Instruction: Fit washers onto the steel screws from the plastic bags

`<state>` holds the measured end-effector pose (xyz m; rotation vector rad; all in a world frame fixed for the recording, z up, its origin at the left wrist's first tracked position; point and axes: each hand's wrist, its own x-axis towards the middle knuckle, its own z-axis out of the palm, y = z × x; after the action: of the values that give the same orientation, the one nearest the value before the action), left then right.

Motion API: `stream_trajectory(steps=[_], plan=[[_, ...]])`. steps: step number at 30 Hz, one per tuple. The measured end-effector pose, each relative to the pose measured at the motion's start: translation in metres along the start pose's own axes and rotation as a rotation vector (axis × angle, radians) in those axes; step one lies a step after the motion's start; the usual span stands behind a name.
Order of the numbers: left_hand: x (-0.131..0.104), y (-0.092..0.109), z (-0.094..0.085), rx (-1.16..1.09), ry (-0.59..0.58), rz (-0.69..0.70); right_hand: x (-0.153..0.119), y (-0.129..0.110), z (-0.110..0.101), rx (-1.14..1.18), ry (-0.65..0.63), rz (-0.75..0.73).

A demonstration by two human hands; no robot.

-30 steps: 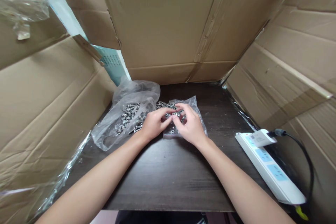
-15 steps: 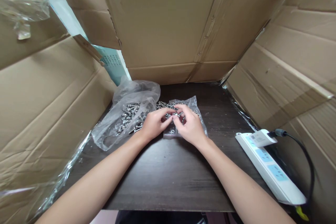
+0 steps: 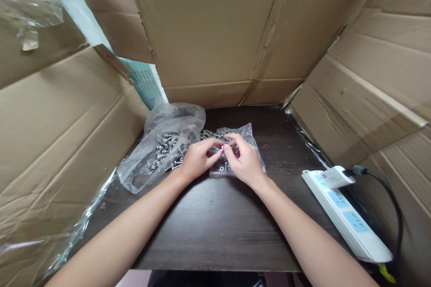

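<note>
Left hand [image 3: 201, 154]: thumb and forefinger pinched at the tips on a small metal piece [image 3: 222, 146], fingers curled toward three o'clock.
Right hand [image 3: 245, 160]: curled in from the other side, thumb tip pressed to that same piece, fingers bent round behind it.
Metal piece: between the two sets of fingertips, mostly covered by them; bolt or nut, I cannot tell.
Clear plastic packet [image 3: 248, 131]: under the hands, its crinkled edge showing at one o'clock from the fingertips, small nuts and bolts lying on it; the fingers block much of it.
Loose bolts [image 3: 209, 134]: heaped at about eleven o'clock, just beyond the left hand.
Plastic bag [image 3: 134, 172]: nine o'clock, slumped, its film veiling many of the bolts inside; the left wrist hides part of its near side.
Power strip [image 3: 362, 235]: four o'clock, well apart from the hands, a white adapter [image 3: 337, 176] plugged in at its far end, black cable [image 3: 392, 190] looping along its outer side.
Cardboard panels [image 3: 215, 31]: twelve o'clock, with more at ten and two, enclosing the dark counter [image 3: 208, 226].
Printed sheet [image 3: 144, 80]: ten o'clock, visible through a gap in the cardboard.
</note>
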<state>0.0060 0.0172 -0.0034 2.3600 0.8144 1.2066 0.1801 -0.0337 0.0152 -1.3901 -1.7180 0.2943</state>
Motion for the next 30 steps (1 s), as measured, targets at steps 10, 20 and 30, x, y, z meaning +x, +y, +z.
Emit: stream_trajectory(steps=[10, 20, 30], plan=[[-0.0005, -0.0007, -0.0002, -0.002, -0.011, -0.004, -0.0008, -0.0008, -0.0001, -0.007, -0.026, -0.028], [-0.0002, 0.0005, 0.0, 0.003, 0.012, -0.006, 0.0006, -0.0009, -0.0019, -0.006, -0.011, -0.035], [-0.0008, -0.0021, 0.0016, -0.005, 0.029, 0.009, 0.0004, 0.0004, -0.0028, 0.007, -0.024, -0.05]])
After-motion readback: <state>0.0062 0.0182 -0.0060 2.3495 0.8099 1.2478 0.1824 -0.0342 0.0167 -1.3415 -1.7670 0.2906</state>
